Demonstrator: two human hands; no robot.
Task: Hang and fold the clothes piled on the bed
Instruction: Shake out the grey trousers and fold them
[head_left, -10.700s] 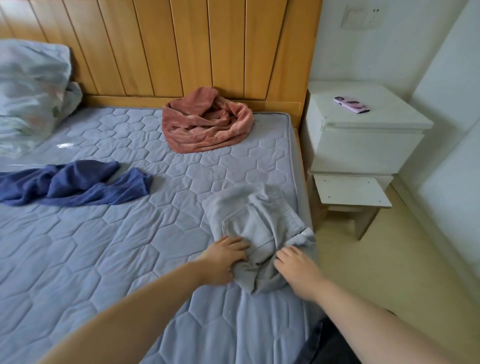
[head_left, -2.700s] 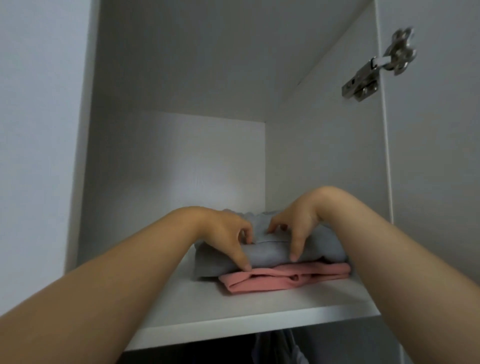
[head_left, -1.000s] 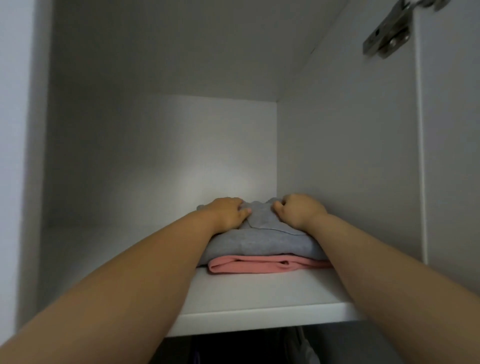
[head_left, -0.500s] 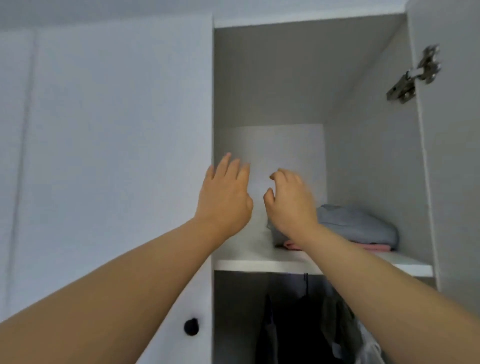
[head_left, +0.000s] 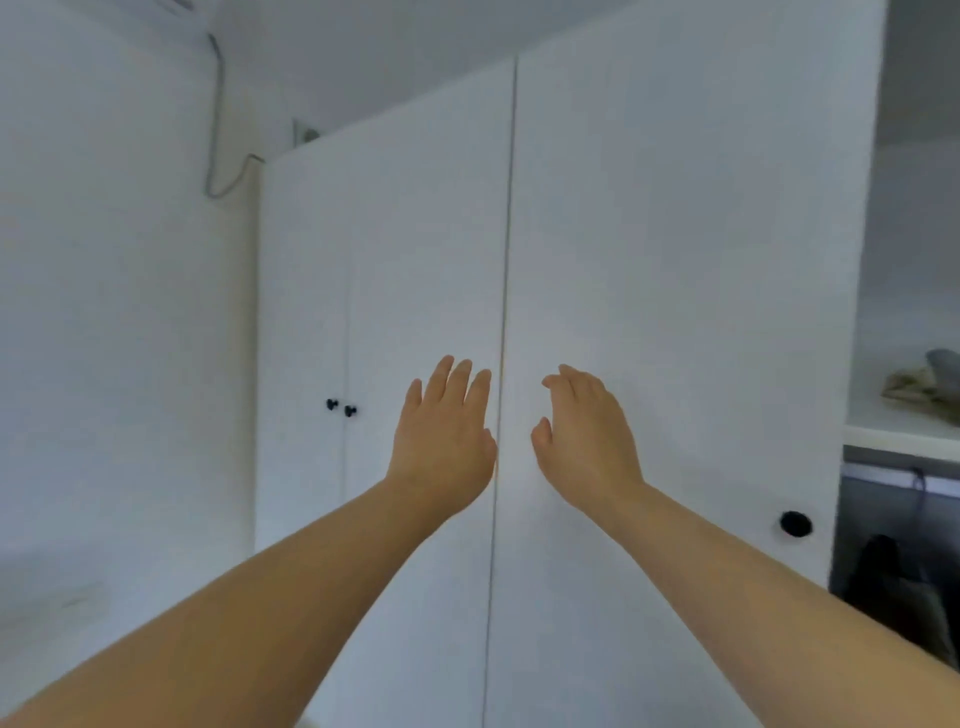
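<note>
My left hand (head_left: 444, 434) and my right hand (head_left: 587, 436) are raised in front of the closed white wardrobe doors (head_left: 649, 312), both empty with fingers loosely extended. At the far right edge the open wardrobe compartment shows its shelf (head_left: 898, 434), and only a blurred corner of the folded clothes (head_left: 935, 382) lying on it is visible. The bed and the clothes on it are out of view.
Below the shelf dark garments (head_left: 893, 587) hang in the open compartment. Black round knobs sit on the doors, one at the right (head_left: 795, 524) and a pair at the left (head_left: 341, 407). A white wall with a cable (head_left: 215, 130) is at the left.
Both hands have let go of the folded grey garment and pulled back from the shelf. The view has swung left, so the shelf has slid to the right edge.
</note>
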